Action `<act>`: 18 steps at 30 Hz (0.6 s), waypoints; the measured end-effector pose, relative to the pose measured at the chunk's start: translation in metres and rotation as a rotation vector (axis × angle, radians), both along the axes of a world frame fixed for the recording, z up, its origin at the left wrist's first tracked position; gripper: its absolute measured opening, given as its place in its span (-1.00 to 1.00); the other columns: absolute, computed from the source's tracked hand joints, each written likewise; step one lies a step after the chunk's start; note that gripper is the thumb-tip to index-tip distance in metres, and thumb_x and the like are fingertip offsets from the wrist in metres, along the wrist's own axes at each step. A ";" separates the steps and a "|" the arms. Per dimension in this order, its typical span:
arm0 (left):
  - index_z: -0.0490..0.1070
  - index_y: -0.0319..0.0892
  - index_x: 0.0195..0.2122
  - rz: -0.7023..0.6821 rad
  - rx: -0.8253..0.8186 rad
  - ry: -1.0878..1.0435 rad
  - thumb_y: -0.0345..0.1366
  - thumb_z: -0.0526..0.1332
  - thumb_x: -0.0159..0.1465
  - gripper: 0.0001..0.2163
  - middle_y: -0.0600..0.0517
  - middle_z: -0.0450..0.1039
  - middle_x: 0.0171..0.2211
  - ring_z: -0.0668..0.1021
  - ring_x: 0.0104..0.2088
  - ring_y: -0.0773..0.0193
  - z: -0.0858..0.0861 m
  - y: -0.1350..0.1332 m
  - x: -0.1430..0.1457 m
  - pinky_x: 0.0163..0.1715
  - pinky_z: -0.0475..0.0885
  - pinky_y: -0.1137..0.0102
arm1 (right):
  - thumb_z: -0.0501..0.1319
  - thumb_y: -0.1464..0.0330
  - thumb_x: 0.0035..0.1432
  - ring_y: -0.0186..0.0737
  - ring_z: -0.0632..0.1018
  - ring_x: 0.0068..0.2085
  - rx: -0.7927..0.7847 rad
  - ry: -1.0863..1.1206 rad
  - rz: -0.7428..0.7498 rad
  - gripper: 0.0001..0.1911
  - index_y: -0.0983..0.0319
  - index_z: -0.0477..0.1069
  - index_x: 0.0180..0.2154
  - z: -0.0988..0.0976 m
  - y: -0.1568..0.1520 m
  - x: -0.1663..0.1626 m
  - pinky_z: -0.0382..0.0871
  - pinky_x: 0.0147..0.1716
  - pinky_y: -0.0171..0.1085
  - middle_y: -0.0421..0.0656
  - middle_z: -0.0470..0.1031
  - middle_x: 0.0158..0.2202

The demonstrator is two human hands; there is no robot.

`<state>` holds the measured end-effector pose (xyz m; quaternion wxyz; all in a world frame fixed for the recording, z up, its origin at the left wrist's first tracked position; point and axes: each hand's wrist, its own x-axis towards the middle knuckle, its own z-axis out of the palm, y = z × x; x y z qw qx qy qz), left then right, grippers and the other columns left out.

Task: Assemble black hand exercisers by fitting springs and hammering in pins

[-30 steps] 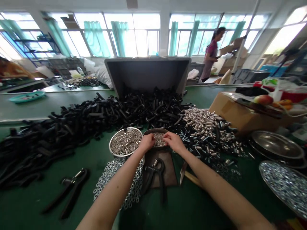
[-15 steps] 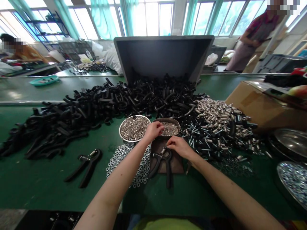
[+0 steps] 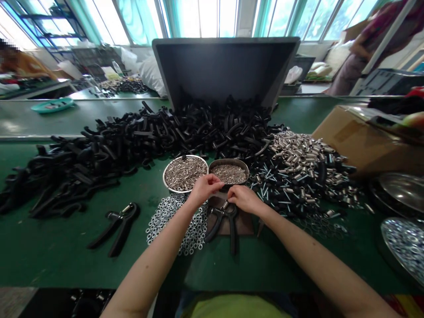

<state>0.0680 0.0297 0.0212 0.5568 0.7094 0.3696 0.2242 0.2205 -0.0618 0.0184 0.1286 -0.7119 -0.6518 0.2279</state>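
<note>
Pinching closed, contents indiscernible, left hand [image 3: 206,190] and right hand [image 3: 244,198] adjoin black handgrip [image 3: 232,232]; tin [image 3: 229,160] just beyond, likely for easy reach.

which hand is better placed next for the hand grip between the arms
Probably the right hand: its fingers are by the top of the hand grip; the left hand is nearer the oval tin.
</note>
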 end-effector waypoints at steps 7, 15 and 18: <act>0.48 -0.18 -0.54 -0.134 0.226 0.114 -0.26 0.36 0.01 -0.88 0.04 0.47 -0.40 0.47 -0.28 0.24 -0.015 -0.041 -0.021 -0.14 0.29 0.33 | 0.24 0.43 -0.05 -0.21 0.50 -0.27 -0.119 -0.046 0.016 -0.92 0.17 0.49 -0.42 0.010 0.012 -0.003 0.22 -0.37 -0.35 -0.21 0.54 -0.37; 0.45 -0.14 -0.52 -0.149 0.223 0.170 -0.23 0.28 0.06 -0.89 0.03 0.46 -0.41 0.47 -0.27 0.14 -0.036 -0.058 -0.019 -0.20 0.30 0.31 | 0.24 0.33 0.03 -0.27 0.51 -0.19 -0.108 -0.025 -0.031 -0.88 0.09 0.49 -0.31 0.009 -0.004 -0.003 0.25 -0.36 -0.37 -0.29 0.54 -0.26; 0.43 -0.13 -0.53 -0.183 0.202 0.174 -0.17 0.25 0.07 -0.84 0.03 0.45 -0.42 0.47 -0.29 0.14 -0.037 -0.054 -0.018 -0.23 0.31 0.32 | 0.25 0.29 0.03 -0.24 0.51 -0.16 -0.110 -0.019 -0.039 -0.88 0.08 0.49 -0.32 0.007 -0.003 -0.001 0.28 -0.32 -0.35 -0.29 0.55 -0.24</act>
